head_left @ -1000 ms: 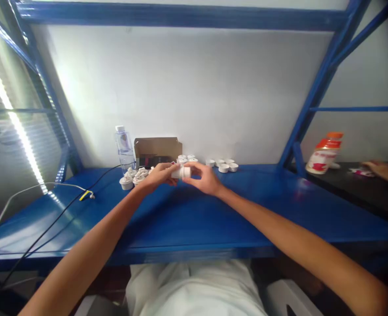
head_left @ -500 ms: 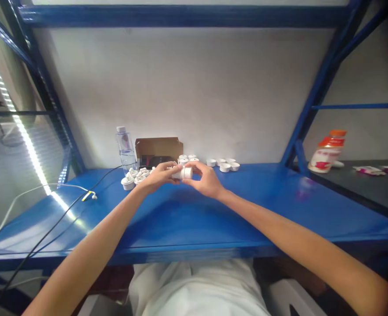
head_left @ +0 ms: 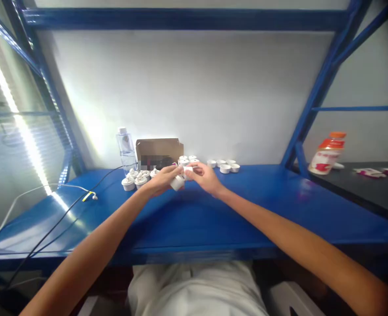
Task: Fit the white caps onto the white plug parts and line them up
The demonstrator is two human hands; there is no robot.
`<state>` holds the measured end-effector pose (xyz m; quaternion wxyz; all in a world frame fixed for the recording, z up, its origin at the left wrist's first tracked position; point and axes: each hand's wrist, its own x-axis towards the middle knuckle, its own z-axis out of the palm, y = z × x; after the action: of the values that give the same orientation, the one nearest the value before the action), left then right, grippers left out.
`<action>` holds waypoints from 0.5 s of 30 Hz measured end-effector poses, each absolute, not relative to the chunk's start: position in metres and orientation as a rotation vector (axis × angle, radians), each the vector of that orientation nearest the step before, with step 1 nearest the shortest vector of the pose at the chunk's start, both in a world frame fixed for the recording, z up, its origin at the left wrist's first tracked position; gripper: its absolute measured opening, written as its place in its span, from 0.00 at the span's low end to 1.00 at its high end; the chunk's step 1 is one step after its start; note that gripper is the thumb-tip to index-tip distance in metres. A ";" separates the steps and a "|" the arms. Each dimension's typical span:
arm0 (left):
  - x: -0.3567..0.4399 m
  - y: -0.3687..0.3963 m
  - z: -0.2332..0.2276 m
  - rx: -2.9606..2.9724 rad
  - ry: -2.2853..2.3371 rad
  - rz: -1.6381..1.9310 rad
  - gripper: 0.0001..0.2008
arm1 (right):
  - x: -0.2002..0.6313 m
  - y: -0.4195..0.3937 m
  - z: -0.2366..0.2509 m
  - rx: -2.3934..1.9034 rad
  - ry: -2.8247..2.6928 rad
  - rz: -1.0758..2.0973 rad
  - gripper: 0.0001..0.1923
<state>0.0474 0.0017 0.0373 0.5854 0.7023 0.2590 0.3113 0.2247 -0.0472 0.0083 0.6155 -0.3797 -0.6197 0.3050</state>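
Note:
Both my hands meet above the middle of the blue table. My left hand point(head_left: 163, 180) is closed on a white cylindrical plastic part point(head_left: 177, 183), which is tilted. With its fingertips, my right hand point(head_left: 207, 179) pinches a smaller white plastic piece point(head_left: 188, 172) against or right beside that part; I cannot tell whether the two are joined. Left of my hands stand several white round parts with knobbed tops point(head_left: 140, 181). More white round pieces point(head_left: 183, 158) sit just behind my fingers, partly hidden. Several small white cups point(head_left: 225, 168) are grouped to the right.
A clear water bottle point(head_left: 126, 151) and an open cardboard box point(head_left: 159, 145) stand at the back of the blue table point(head_left: 233, 215). Cables point(head_left: 62, 216) cross its left side. On a dark surface at right are an orange-capped bottle point(head_left: 327, 156) and small packets point(head_left: 369, 172).
The white parts between my hands have turned: the cylindrical one now tilts downward, and the smaller piece sits at an angle to it. My right fingers have shifted onto the smaller piece.

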 end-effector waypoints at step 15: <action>0.055 0.022 0.018 1.403 0.872 0.958 0.27 | 0.227 -0.042 0.015 -0.816 -2.018 0.318 0.22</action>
<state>0.0547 0.0224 0.0178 0.5778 0.5996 0.3727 0.4096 0.2266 -0.0423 0.0154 0.4537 -0.3307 -0.8174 0.1290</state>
